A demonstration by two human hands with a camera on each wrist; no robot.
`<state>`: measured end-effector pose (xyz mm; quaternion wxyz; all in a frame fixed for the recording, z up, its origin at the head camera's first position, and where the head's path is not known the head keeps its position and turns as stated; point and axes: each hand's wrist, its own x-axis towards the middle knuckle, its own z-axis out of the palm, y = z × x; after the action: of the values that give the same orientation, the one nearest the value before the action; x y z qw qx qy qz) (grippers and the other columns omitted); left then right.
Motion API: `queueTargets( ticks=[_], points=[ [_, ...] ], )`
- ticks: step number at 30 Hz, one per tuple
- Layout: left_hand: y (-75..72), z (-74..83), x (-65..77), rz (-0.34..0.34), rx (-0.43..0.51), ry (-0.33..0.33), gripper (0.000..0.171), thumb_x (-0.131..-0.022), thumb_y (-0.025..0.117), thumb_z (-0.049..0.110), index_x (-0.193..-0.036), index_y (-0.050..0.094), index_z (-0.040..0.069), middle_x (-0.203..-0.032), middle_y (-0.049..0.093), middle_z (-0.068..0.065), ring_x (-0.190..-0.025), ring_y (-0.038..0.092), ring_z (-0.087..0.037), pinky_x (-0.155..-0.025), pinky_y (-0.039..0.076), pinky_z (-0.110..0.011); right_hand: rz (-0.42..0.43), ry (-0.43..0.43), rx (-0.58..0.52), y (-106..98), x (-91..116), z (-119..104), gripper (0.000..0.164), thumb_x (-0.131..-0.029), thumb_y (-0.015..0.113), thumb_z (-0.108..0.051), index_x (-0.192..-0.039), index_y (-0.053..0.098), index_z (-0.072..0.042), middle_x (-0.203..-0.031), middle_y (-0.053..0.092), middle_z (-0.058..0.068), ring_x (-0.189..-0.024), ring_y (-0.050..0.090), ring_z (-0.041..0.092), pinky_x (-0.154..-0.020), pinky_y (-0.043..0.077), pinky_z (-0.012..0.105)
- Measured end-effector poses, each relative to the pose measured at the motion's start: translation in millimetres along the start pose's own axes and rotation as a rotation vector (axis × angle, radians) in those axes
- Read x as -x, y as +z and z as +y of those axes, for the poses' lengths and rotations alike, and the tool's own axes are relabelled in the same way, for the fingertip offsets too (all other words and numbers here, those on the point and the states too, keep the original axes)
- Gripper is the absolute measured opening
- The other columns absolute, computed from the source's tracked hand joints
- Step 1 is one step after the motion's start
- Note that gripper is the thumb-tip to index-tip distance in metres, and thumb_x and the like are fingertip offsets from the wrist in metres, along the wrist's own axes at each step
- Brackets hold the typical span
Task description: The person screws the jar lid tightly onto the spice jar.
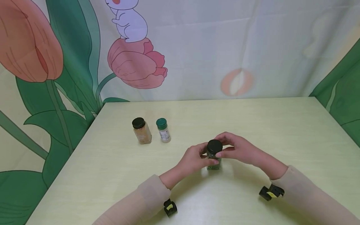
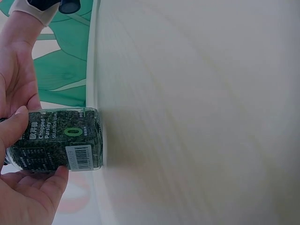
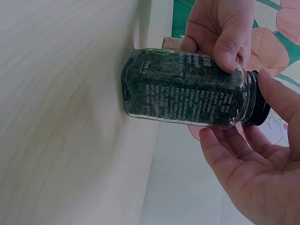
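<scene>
A square glass jar of chopped parsley (image 1: 214, 166) with a black lid (image 1: 214, 147) stands upright between both hands, its base right at the tabletop. My left hand (image 1: 192, 159) grips the jar's body from the left, thumb across the front. From the right, my right hand (image 1: 243, 150) holds the top. Up close in the right wrist view, its thumb lies along the lid (image 3: 257, 101) and its fingers reach under the jar's shoulder. White print and a barcode label (image 2: 80, 157) show in the left wrist view.
Further back and left on the pale table (image 1: 253, 118) stand a black-lidded jar of tan powder (image 1: 142, 134) and a small green-capped shaker bottle (image 1: 164, 131). A printed cloth (image 1: 194, 56) hangs behind the table. Small black cameras (image 1: 170, 207) sit on both wrists.
</scene>
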<state>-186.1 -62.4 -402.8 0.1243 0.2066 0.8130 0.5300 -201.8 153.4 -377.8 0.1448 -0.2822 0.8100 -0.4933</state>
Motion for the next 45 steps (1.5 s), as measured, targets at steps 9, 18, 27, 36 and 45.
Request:
queueTargets(
  ticks=[9, 18, 27, 36, 45],
  points=[
    [-0.5, -0.1, 0.4, 0.002, -0.001, 0.002, 0.046, -0.090, 0.078, 0.013, -0.133, 0.064, 0.003, -0.129, 0.071, -0.015, -0.121, 0.066, -0.027, -0.103, 0.058, -0.036, 0.072, 0.018, -0.010, 7, 1, -1, 0.041, -0.093, 0.075, -0.011, -0.127, 0.057, 0.004, -0.125, 0.065, 0.021, -0.119, 0.062, 0.033, -0.096, 0.058, 0.024],
    [0.3, 0.4, -0.5, 0.002, -0.012, 0.002, 0.045, -0.090, 0.078, 0.013, -0.132, 0.065, 0.003, -0.129, 0.071, -0.015, -0.120, 0.066, -0.026, -0.101, 0.059, -0.035, 0.017, 0.013, -0.025, 2, 2, 1, 0.055, -0.093, 0.075, -0.009, -0.137, 0.047, 0.007, -0.134, 0.059, 0.025, -0.125, 0.058, 0.037, -0.097, 0.058, 0.026],
    [-0.2, -0.2, -0.6, 0.007, -0.009, 0.002, 0.044, -0.090, 0.079, 0.014, -0.130, 0.065, 0.003, -0.128, 0.072, -0.015, -0.122, 0.066, -0.028, -0.102, 0.059, -0.035, -0.230, 0.048, 0.009, -24, -6, -2, 0.065, -0.097, 0.071, -0.018, -0.152, 0.039, -0.001, -0.147, 0.054, 0.024, -0.140, 0.049, 0.045, -0.109, 0.053, 0.045],
    [0.4, -1.5, -1.4, 0.005, -0.014, -0.013, 0.046, -0.089, 0.080, 0.015, -0.132, 0.065, 0.003, -0.129, 0.072, -0.014, -0.121, 0.067, -0.027, -0.100, 0.060, -0.035, -0.257, 0.034, 0.018, -31, -11, -7, 0.062, -0.097, 0.070, -0.016, -0.151, 0.043, -0.003, -0.144, 0.056, 0.024, -0.138, 0.053, 0.046, -0.110, 0.051, 0.051],
    [-0.3, -0.8, -0.6, -0.001, -0.019, -0.028, 0.053, -0.089, 0.080, 0.016, -0.138, 0.062, 0.004, -0.133, 0.070, -0.013, -0.122, 0.066, -0.026, -0.101, 0.059, -0.036, -0.229, 0.022, 0.025, -28, -11, -6, 0.053, -0.096, 0.070, -0.011, -0.144, 0.052, 0.002, -0.142, 0.059, 0.025, -0.132, 0.058, 0.044, -0.106, 0.055, 0.045]
  ],
)
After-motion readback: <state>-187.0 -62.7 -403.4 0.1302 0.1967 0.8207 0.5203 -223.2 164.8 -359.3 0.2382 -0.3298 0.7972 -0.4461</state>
